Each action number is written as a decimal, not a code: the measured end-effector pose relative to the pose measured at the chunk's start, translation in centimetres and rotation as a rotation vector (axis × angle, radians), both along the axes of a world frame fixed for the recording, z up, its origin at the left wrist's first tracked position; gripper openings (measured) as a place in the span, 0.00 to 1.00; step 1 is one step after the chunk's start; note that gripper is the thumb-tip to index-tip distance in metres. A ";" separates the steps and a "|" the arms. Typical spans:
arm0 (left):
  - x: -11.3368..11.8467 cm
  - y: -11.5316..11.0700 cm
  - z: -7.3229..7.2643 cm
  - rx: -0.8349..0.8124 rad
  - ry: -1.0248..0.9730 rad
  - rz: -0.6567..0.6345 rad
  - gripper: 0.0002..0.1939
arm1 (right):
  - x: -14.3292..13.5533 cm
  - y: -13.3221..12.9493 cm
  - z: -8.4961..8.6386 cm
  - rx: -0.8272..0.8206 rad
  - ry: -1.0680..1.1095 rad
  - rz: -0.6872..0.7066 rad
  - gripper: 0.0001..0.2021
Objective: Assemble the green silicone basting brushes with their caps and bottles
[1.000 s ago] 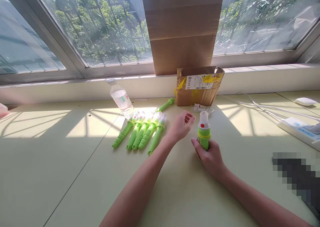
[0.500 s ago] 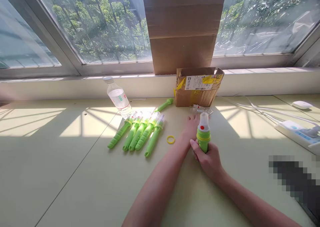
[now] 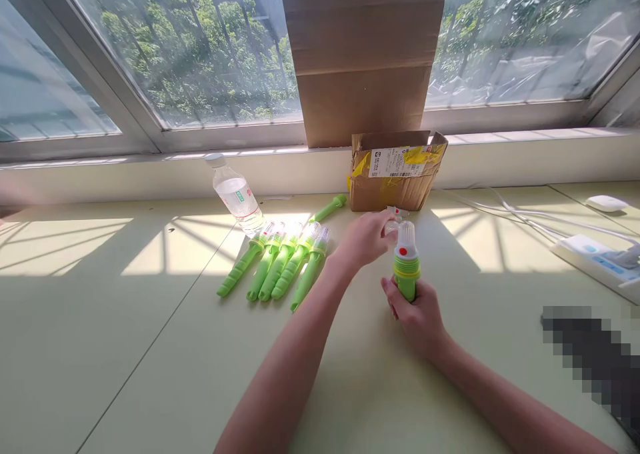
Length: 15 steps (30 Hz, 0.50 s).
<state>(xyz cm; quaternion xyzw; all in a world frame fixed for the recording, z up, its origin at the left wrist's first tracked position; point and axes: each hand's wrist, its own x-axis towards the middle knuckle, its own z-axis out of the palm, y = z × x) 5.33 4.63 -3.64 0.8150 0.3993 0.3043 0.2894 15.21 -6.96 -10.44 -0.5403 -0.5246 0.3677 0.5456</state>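
Note:
My right hand (image 3: 417,311) is wrapped round the green handle of a light stick (image 3: 407,267), held upright. The stick has a yellow ring, a white collar with a red button and a clear ribbed cap on top. Just left of that cap, my left hand (image 3: 366,237) has its fingers closed on a clear plastic tube (image 3: 393,229) with a white and red part; my fingers hide some of it. Several similar green light sticks (image 3: 285,264) lie side by side to the left. A single green handle (image 3: 330,208) rests behind them.
An open cardboard box (image 3: 390,191) with yellow tape stands at the back. A water bottle (image 3: 237,197) leans behind the sticks. To the right are a power strip (image 3: 595,261), white cables (image 3: 520,217) and a small white case (image 3: 606,204). A dark pixelated patch covers the lower right.
My left hand has drawn back to the left and closed on the clear tube, which lay by the box. The loose yellow ring is now hidden by my left arm. My right hand stays put.

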 end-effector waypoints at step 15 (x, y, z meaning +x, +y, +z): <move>-6.8 -2.2 8.6 0.076 -0.336 0.110 0.14 | 0.1 0.2 -0.5 -0.018 -0.082 0.026 0.21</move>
